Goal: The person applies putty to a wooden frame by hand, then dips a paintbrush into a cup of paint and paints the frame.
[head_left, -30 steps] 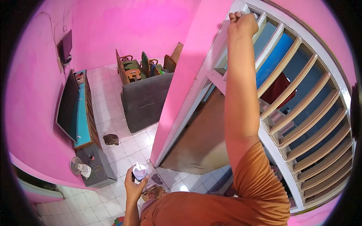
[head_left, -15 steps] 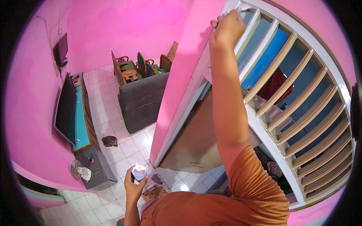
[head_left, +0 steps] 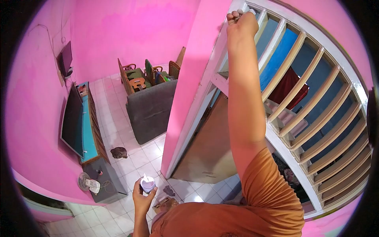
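Pink is painted over the walls [head_left: 130, 31], and orange cloth is worn on the torso and the right upper arm. Cup [head_left: 148, 186], pale purple, is held at 7 o'clock in the left hand [head_left: 142, 202]; its side is gripped between thumb and curled fingers, opening turned up. White stick [head_left: 145, 179] is stood in the cup, leaned against the rim, top end left free.

Right arm is stretched up, and the right hand [head_left: 242, 25] is placed at 1 o'clock, by the top corner of the slatted window frame [head_left: 290, 166]. Fingers are bent; some white is seen beside them, but whether anything is pinched cannot be told. Slats [head_left: 314, 102] are set in a row from 1 round to 4 o'clock: those nearest the right hand are coloured white, those farther along tan. Red cloth [head_left: 290, 89] is seen behind the slats, between 2 and 3 o'clock.

Brown door [head_left: 207, 154] is seen at 5 o'clock, below the frame. Television [head_left: 73, 118] is stood at 9 o'clock on a turquoise-topped cabinet [head_left: 90, 132]. Fan [head_left: 83, 181] is placed at 8 o'clock, on a grey box [head_left: 104, 187]. Guitar [head_left: 137, 83] is rested on seating at 10 o'clock.
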{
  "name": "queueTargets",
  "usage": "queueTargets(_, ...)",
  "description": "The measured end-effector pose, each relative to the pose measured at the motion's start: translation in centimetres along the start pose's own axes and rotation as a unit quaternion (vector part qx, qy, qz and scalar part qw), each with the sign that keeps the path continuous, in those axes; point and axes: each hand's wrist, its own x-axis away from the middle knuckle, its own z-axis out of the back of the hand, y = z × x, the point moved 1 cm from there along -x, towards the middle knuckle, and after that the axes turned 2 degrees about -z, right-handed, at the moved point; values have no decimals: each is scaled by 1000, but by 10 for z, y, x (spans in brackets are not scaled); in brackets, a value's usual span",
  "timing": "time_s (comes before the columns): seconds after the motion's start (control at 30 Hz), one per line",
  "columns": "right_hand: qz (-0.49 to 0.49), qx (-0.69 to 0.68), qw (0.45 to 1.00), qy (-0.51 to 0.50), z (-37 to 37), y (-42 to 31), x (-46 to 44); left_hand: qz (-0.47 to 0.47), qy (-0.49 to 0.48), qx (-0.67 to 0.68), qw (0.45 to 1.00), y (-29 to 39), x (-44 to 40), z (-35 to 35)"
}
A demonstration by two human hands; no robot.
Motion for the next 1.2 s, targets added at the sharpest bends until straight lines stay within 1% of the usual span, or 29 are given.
queueTargets(0.03,1,-1,1000,1,0,0,0,2,2,-1,1000,0,0,0)
queueTargets(0.1,-41,-34,999,2,-4,2,5,1,4,-2,1000,1,0,0)
queueTargets(0.23,-46,-65,996,-33,0,4,13,2,2,3,1000,2,-2,0)
queueTargets(0.3,-43,-61,997,-13,2,9,-6,-4,-1,0,1000,3,-1,2)
queueTargets(0.37,-50,-51,997,-15,4,6,-18,1,-3,-7,1000,5,0,3)
queueTargets(0.43,-55,-41,997,-17,0,3,-13,3,-1,-8,1000,5,0,4)
queueTargets(0.5,-94,-97,990,50,3,2,-7,7,0,-11,1000,4,1,4)
queueTargets(0.6,-117,-134,984,25,9,1,-1,3,7,1,1000,3,1,4)
queueTargets(0.63,-118,-136,983,25,7,1,-2,0,5,0,1000,4,1,5)
queueTargets(0.7,-80,-152,985,12,1,-3,-7,-3,4,-1,1000,5,2,5)
queueTargets(0.83,-82,-156,984,9,0,-7,-15,-2,4,-1,1000,8,2,6)
queueTargets(0.9,-125,-156,979,24,6,-6,-5,-3,8,4,1000,9,2,4)
queueTargets(0.93,-130,-167,976,41,5,-10,8,-1,3,3,1000,10,3,4)
queueTargets(1.03,-138,-173,975,34,1,-10,-1,-5,2,-1,1000,4,3,5)
queueTargets(1.07,-125,-179,976,3,-2,-10,-7,-9,1,-5,1000,2,3,5)
queueTargets(1.2,-104,-182,978,3,-11,-13,-19,-15,2,-4,1000,1,3,7)
